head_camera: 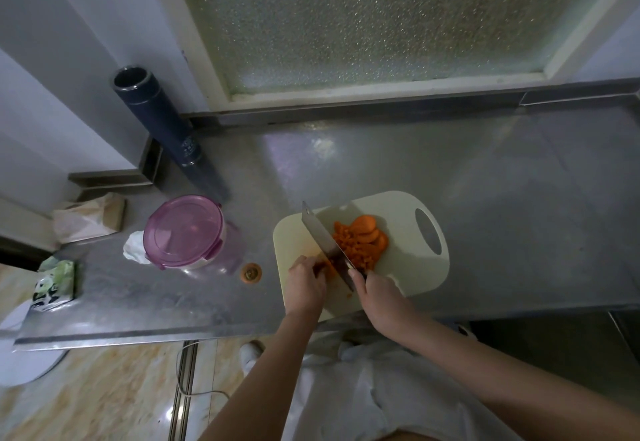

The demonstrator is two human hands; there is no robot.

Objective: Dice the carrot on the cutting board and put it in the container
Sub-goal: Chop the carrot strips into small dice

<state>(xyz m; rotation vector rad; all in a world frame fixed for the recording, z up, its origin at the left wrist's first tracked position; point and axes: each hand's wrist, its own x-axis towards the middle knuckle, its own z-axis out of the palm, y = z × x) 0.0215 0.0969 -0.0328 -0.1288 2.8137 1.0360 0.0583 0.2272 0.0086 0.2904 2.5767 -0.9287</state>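
— Grip status?
— Right hand (377,288) is clasping the knife (322,233); left hand (304,281), fingers curled, is holding carrot (360,240).
— Location?
— Lying on the cutting board (398,212), frame centre; container (187,233) is standing centre left.

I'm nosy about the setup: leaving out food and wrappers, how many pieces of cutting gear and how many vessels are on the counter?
Cutting gear: 2 (knife, cutting board)
Vessels: 2 (purple-lidded container, tall dark flask)
Total: 4
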